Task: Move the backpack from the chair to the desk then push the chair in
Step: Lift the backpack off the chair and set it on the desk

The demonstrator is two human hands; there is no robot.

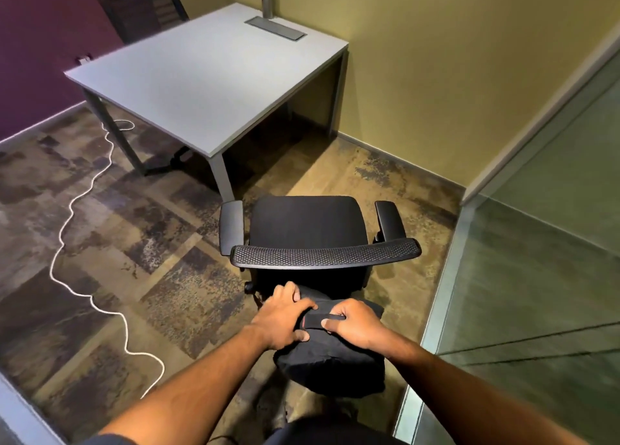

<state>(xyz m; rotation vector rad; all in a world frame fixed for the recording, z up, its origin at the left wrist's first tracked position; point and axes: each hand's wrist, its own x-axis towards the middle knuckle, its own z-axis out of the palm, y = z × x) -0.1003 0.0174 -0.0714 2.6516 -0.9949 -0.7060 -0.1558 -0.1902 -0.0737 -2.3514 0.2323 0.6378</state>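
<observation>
Head view: both hands, left hand (pixel 285 318) and right hand (pixel 355 324), grip the black backpack (pixel 332 357) near the body, behind the chair (pixel 312 230); surface (pixel 201 82) lies far-left beyond.

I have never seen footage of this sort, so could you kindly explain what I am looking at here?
There is no machine: one wide camera worn on a person's head looks forward and down at their bare arms. Both hands, the left hand and the right hand, have a grip on a black backpack, held in front of the body behind the black office chair, whose seat is bare. Ahead stands a grey desk bearing only a built-in cable hatch. A white cable runs over the carpet.
</observation>
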